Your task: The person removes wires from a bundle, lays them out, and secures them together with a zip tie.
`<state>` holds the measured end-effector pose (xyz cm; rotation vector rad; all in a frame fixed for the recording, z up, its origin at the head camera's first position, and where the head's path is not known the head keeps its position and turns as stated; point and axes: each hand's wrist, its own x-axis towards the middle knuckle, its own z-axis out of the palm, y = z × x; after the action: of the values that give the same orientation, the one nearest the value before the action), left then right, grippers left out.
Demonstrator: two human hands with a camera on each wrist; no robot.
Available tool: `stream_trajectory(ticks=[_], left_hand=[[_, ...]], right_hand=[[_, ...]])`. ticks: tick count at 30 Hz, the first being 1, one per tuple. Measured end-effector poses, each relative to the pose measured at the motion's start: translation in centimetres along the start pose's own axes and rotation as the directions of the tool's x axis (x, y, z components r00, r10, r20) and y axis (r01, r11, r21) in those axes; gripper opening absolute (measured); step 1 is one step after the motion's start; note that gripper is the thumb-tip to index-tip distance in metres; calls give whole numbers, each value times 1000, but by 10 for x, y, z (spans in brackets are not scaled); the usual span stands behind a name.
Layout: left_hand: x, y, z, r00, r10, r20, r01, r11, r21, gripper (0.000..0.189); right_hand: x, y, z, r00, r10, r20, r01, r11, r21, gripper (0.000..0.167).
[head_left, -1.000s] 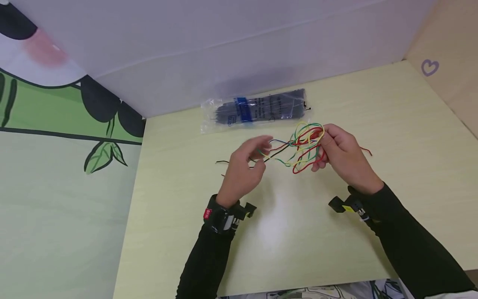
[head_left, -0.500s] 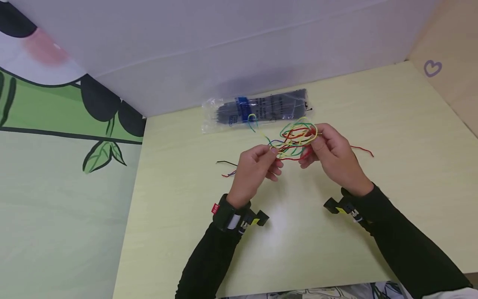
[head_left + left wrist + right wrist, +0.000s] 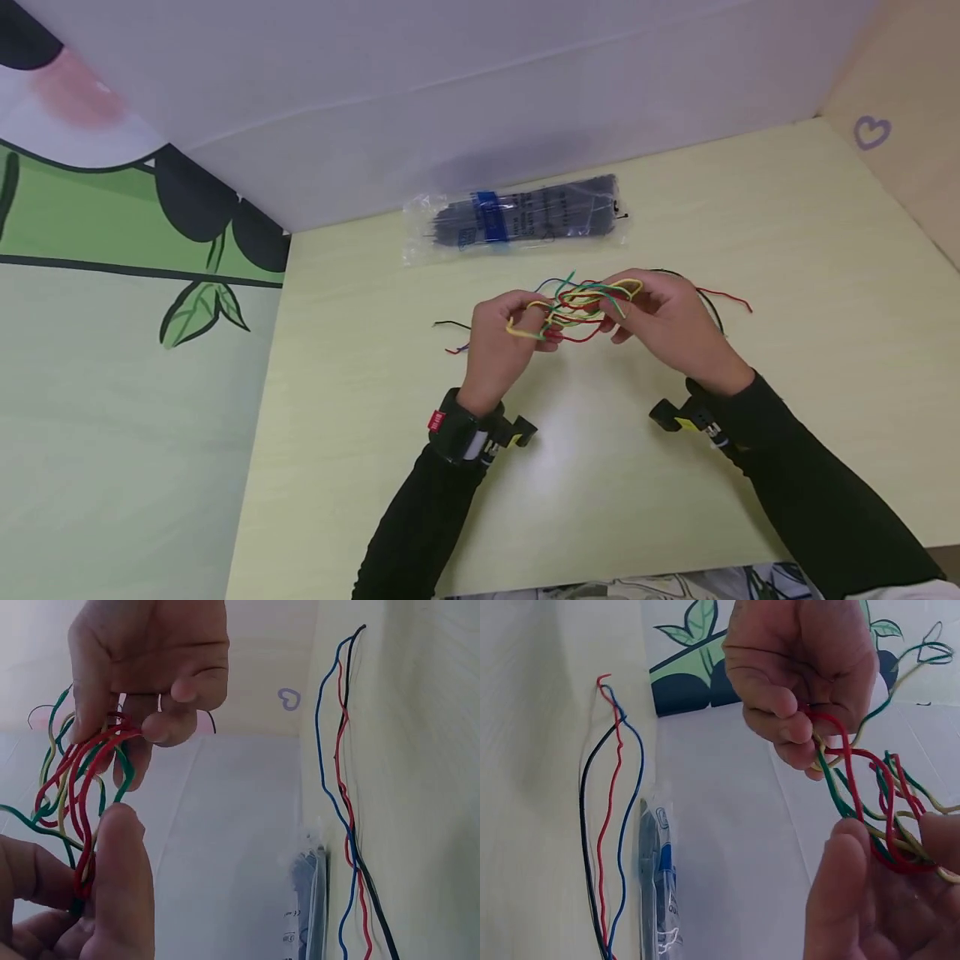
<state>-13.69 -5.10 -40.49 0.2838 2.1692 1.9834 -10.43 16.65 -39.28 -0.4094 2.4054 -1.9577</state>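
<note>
A loosely coiled bundle of red, green and yellow wires (image 3: 577, 304) is held up between both hands over the table. My left hand (image 3: 501, 346) pinches its left end between thumb and fingers. On the other side my right hand (image 3: 667, 321) grips the right end of the same bundle. The left wrist view shows the red loops (image 3: 82, 776) stretching from one hand to the other. A yellow-green end sticks out past the left fingers. Beneath the hands, separate blue (image 3: 322, 735), red (image 3: 617, 765) and black (image 3: 583, 787) wires lie along the table.
A clear plastic bag (image 3: 525, 217) of thin dark strips, like cable ties, with a blue band lies at the table's back by the pale wall. The tabletop (image 3: 360, 467) ends at the left beside a printed panel. Cables and patterned fabric show below the front edge.
The left hand has gone from loosely open to pinching the wires beside the right hand. A green-yellow end that stood up near the bag has come down, and the bundle sits slightly lower.
</note>
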Motion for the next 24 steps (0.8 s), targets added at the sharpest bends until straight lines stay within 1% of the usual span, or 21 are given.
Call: stream_trajectory(ticks=[3,6,8,10,12,14,16,17,18,21,22,24], left_hand=[[1,0,0,999,37,-14,-37,999,9,24],[2,-1,0,999,37,-28,-36,999,37,28],[3,-3,-2,1000,11,-16,-11,999,32,30],[2,-4,-5,1000,-30,-1,30,1000,7,32],[1,-4,-9,998,-70,7,70,997,-40,31],[-1,-5,-13,996,-94,5,94,993,-74,29],[-2,-4,-16,995,-103,1,103,993,-66,29],[-2,-4,-16,995,-100,1,100,994,-46,29],[-3,-4,-17,996,-93,0,93,995,-25,30],[-2,1,-23,996,-77,-35,77,997,4,30],[-2,3,-25,996,-69,-47,69,998,3,29],[-2,7,-29,997,-57,-53,56,998,-24,28]], right_hand=[[-1,-1,-2,1000,0,-30,0,1000,4,23],[-1,-2,-2,999,-11,-49,13,999,44,22],[-1,-4,-3,996,-20,-82,26,996,82,19],[-2,-4,-6,993,-19,-117,38,986,164,21],[-3,-5,-11,989,-12,-148,50,966,253,26],[-4,-6,-16,986,-10,-168,65,943,325,28],[-5,-6,-18,980,-30,-196,99,933,347,26],[-6,-6,-18,976,-47,-213,118,933,339,24],[-6,-6,-18,971,-64,-232,137,941,311,22],[-5,-7,-19,951,-88,-298,158,963,219,19],[-5,-8,-19,946,-88,-311,148,973,175,19],[-4,-9,-20,935,-115,-335,135,990,37,18]])
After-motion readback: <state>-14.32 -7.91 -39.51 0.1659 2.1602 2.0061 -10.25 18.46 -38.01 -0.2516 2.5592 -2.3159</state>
